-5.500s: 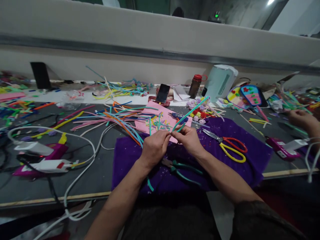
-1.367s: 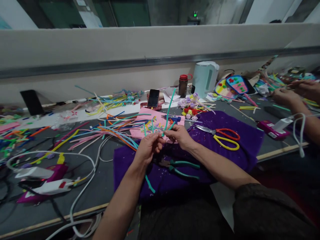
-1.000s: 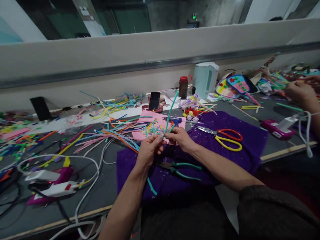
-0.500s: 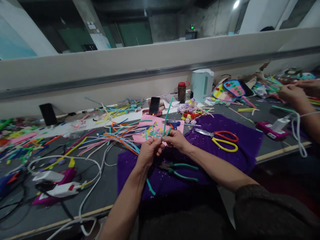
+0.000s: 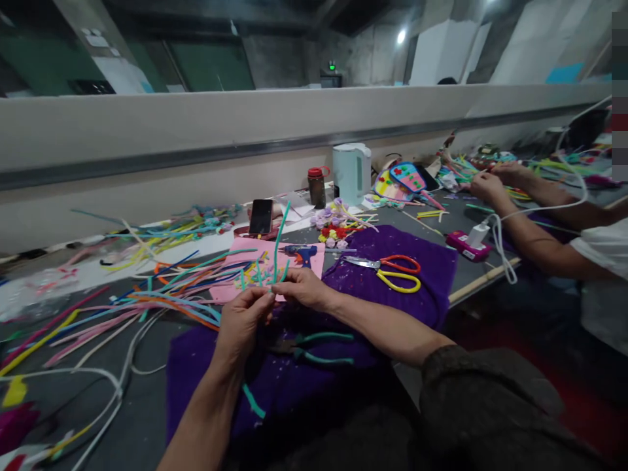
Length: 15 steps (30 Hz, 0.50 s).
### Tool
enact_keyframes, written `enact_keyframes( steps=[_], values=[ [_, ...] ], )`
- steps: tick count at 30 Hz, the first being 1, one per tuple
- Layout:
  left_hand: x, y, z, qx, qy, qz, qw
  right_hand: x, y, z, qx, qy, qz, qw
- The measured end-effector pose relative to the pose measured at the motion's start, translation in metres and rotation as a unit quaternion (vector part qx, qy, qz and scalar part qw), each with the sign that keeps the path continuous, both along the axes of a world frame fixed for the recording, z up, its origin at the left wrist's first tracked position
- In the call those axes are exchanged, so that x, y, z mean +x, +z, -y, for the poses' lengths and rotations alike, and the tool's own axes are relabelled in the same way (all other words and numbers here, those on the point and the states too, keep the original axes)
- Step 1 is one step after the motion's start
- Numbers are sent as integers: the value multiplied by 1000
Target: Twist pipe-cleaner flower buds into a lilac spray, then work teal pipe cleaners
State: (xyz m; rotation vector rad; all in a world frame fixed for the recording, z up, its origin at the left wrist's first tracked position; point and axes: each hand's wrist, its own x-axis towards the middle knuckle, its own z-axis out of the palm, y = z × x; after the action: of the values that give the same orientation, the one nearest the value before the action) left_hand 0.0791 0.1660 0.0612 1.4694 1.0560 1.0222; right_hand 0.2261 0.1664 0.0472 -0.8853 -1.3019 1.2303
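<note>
My left hand [image 5: 248, 314] and my right hand [image 5: 304, 288] meet above a purple cloth [image 5: 314, 386], fingertips pinched together on a green pipe cleaner [image 5: 280, 239]. One long end of it stands upright, with shorter green ends beside it. Another green piece [image 5: 254, 400] shows below my left wrist. Green-handled pliers [image 5: 314, 348] lie on the cloth beneath my hands. Scissors [image 5: 385, 265] with red and yellow handles rest to the right. Behind my hands, a blue glue gun [image 5: 300, 254] and small coloured pieces lie on a pink sheet [image 5: 314, 261].
Pipe cleaners [image 5: 171, 294] spread to the left, near white cables [image 5: 120, 386]. A phone [image 5: 261, 216], a bottle [image 5: 316, 188] and a kettle [image 5: 352, 173] stand at the back. On the right, another person's hands [image 5: 490, 186] work beyond a magenta power strip [image 5: 468, 245].
The view has turned to the right, so the table contents appear further left and more of the other person shows. My hands keep their pinch on the green pipe cleaner.
</note>
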Motion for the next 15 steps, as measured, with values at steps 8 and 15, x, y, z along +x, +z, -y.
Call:
enact_keyframes(
  steps=[8,15],
  values=[
    [-3,0,-2,94,31,-115,988,2,-2,-4,-42,35,-12,998],
    [2,0,-1,63,39,-114,991,1,-2,-5,-28,-44,22,998]
  ],
)
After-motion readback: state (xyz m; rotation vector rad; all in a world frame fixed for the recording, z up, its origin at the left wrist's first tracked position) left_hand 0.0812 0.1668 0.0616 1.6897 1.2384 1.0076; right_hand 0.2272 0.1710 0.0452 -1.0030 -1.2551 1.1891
